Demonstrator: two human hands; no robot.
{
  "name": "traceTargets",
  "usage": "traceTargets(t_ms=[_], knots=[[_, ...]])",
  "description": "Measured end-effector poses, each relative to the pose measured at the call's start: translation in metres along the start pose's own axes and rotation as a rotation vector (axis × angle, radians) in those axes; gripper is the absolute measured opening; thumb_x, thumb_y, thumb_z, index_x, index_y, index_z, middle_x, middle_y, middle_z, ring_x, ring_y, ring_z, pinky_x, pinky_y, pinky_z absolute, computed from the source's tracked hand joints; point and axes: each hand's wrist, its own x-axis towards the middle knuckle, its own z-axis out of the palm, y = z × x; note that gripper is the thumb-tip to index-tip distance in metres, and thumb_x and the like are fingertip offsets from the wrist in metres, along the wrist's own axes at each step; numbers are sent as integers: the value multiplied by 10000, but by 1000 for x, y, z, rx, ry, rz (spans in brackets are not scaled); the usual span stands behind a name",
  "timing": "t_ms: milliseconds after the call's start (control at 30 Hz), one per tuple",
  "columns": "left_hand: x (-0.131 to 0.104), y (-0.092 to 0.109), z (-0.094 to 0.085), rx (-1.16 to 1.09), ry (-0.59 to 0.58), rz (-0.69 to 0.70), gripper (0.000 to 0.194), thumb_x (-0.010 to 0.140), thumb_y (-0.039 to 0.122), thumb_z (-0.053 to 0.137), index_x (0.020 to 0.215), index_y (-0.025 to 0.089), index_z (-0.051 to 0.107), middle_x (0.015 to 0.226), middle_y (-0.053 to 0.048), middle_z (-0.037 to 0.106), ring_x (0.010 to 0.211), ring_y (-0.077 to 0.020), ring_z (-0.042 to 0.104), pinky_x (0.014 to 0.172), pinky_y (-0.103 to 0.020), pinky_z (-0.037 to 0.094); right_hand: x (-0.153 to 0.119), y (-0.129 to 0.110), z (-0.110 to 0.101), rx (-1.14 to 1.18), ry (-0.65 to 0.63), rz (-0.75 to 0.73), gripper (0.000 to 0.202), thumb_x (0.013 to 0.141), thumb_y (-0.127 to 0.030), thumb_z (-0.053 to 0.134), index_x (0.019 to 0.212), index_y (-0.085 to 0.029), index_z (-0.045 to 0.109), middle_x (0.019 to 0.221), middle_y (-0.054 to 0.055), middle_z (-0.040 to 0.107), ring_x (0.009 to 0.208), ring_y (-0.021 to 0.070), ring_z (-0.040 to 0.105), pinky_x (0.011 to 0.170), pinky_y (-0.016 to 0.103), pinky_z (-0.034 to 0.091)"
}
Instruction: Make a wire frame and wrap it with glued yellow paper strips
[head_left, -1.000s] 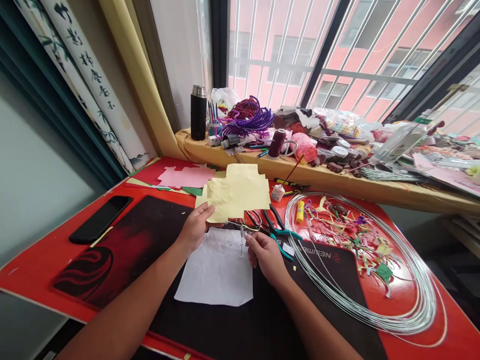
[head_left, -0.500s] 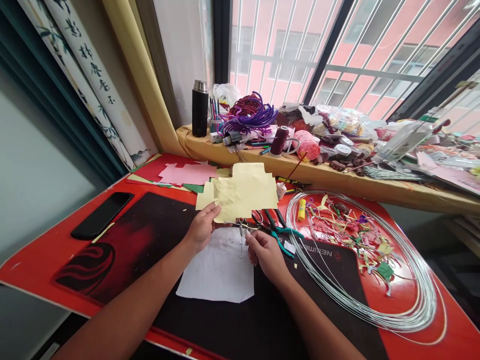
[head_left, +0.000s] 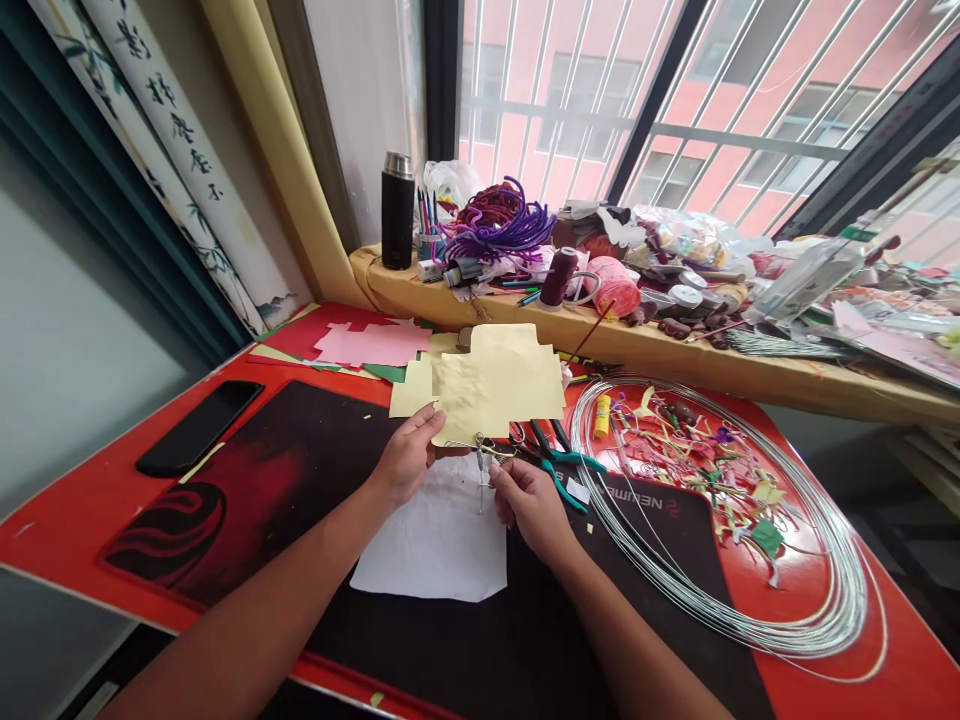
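My left hand (head_left: 409, 452) is closed, thumb on top, on the lower left corner of a pale yellow cut paper sheet (head_left: 510, 380) with stepped edges, held up above the mat. Just below the paper's lower edge is a small bent wire piece (head_left: 481, 475), with a thin straight part pointing down. The fingertips of my right hand (head_left: 531, 500) are pinched at the right side of this wire. Under both hands lies a white paper sheet (head_left: 431, 550). Pliers with teal handles (head_left: 562, 475) lie just beyond my right hand, partly hidden.
A large coil of silvery wire (head_left: 832, 620) lies on the right, around colourful scraps and a yellow glue stick (head_left: 602, 416). On the left are a black phone (head_left: 199, 428) and a dark mat (head_left: 300, 470). Pink paper (head_left: 367, 343), a thermos (head_left: 397, 212) and cords (head_left: 502, 220) are behind.
The yellow paper has shifted slightly to the right in my left hand's grip. Both hands stay in nearly the same place, and the view has moved a little.
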Motion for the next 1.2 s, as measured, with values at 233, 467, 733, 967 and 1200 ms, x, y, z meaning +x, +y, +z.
traceTargets(t_ms=[233, 467, 733, 967, 1200], knots=[[-2, 2, 0, 21, -37, 1, 293, 881, 281, 745, 1144, 153, 741, 1120, -112, 777, 1048, -281, 731, 843, -397, 661, 0, 0, 0, -4, -2, 1, 403, 893, -563, 658, 725, -208, 568, 498, -40, 554, 405, 113, 463, 413, 229, 364], [-2, 2, -3, 64, -107, 6, 321, 870, 319, 746, 1153, 167, 734, 1097, -103, 775, 1029, -274, 724, 815, -390, 652, 0, -2, 0, -18, -4, -10, 409, 901, -561, 654, 715, -211, 552, 495, -39, 552, 405, 112, 459, 413, 228, 356], [-4, 4, -4, 129, -184, -8, 377, 848, 339, 774, 1182, 175, 714, 1153, -110, 764, 1058, -275, 710, 776, -341, 630, 0, -4, -1, -27, 4, -12, 403, 900, -560, 650, 718, -214, 553, 484, -45, 549, 394, 112, 459, 403, 225, 363], [-4, 6, -4, 152, -232, -25, 410, 841, 292, 775, 1220, 167, 682, 1196, -118, 756, 1043, -265, 718, 808, -341, 609, 0, -2, -2, -50, -7, -19, 378, 904, -528, 643, 708, -219, 548, 485, -45, 551, 393, 117, 468, 396, 224, 363], [-6, 12, -3, 118, -233, -44, 439, 808, 227, 767, 1233, 167, 673, 1208, -129, 758, 1089, -287, 708, 853, -378, 594, 0, -3, -2, -46, -4, -11, 378, 902, -518, 642, 698, -222, 525, 489, -46, 551, 392, 112, 467, 403, 222, 372]])
